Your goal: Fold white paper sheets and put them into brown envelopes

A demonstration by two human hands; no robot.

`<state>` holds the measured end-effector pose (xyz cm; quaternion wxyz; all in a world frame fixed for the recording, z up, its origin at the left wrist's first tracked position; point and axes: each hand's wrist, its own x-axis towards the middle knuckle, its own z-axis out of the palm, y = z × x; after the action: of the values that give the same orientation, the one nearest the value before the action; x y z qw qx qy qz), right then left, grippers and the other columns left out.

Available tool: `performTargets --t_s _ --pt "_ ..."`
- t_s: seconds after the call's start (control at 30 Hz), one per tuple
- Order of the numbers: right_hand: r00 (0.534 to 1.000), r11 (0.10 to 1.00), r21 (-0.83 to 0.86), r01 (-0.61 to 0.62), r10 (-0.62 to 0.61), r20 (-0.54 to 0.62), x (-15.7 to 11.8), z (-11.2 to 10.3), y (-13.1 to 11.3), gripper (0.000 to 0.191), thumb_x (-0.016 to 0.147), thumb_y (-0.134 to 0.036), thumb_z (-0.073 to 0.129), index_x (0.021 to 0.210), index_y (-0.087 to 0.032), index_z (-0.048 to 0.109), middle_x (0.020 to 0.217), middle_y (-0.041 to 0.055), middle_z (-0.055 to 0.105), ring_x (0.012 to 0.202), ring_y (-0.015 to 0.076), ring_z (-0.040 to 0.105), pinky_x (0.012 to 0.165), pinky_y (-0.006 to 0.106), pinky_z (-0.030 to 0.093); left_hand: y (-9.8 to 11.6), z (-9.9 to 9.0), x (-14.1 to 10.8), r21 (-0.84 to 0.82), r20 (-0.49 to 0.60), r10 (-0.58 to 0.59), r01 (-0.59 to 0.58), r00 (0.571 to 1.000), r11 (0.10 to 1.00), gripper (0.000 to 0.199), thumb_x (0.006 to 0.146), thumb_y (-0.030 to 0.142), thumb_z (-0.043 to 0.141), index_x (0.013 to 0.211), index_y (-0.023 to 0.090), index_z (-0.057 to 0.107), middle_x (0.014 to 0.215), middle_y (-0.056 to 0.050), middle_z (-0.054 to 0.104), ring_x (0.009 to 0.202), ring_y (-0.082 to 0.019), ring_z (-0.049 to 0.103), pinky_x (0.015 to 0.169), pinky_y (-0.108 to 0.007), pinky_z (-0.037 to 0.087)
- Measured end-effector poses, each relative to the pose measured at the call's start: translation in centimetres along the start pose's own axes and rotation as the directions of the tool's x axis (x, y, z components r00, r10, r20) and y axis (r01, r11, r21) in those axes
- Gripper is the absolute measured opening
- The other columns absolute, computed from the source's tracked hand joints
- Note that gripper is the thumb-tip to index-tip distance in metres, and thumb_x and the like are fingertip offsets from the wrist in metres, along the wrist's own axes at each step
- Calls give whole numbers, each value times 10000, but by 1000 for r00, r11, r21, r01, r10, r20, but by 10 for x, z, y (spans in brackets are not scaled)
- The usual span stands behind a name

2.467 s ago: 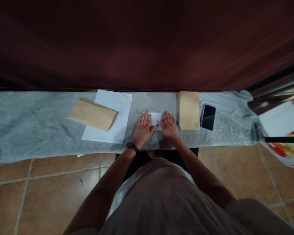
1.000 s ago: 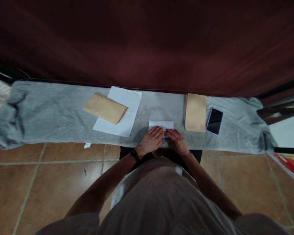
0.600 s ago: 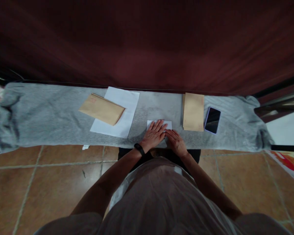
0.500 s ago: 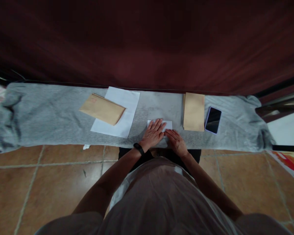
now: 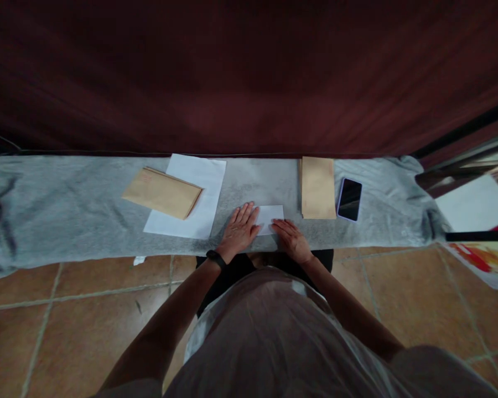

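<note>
With my left hand open and flat, I hold the white paper on grey cloth — whether my right hand pinches its near-right edge, I cannot tell. Even pressure should avoid creases.

Long, narrow counter, covered w/ a rumpled grey cloth. L side: white sheet, w/ brown env. stack lying slantwise, partly on it. Mid, nr front edge: small white paper, flat. R of ctr: 2nd brown env. pile, roughly upright to view; phone w/ purple-ish case just beside it, scrn up.
</note>
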<state>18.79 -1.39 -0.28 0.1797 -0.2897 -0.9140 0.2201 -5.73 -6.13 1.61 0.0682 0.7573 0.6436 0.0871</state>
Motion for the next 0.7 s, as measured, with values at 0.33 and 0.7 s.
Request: performTargets --t_s 0.33,0.7 --pt "998 997 -46 -62 61 -28 26 -3 -16 447 1039 -261 397 1467 -180 496 1513 127 519 1430 243 445 1215 512 329 0 1 1 4 2 6 -6 1000 1000 682 1009 527 407 1566 140 344 1653 -149 273 1546 -282 214 1262 -479 183" --pt "980 960 -198 -196 183 -80 35 20 -15 500 1046 -359 431 1515 -186 438 1600 141 392 1496 316 328 1217 574 264 -2 7 -1 -2 -23 21 -21 999 1000 679 1004 503 423 1572 139 334 1648 -161 280 1539 -291 239 1259 -503 187"
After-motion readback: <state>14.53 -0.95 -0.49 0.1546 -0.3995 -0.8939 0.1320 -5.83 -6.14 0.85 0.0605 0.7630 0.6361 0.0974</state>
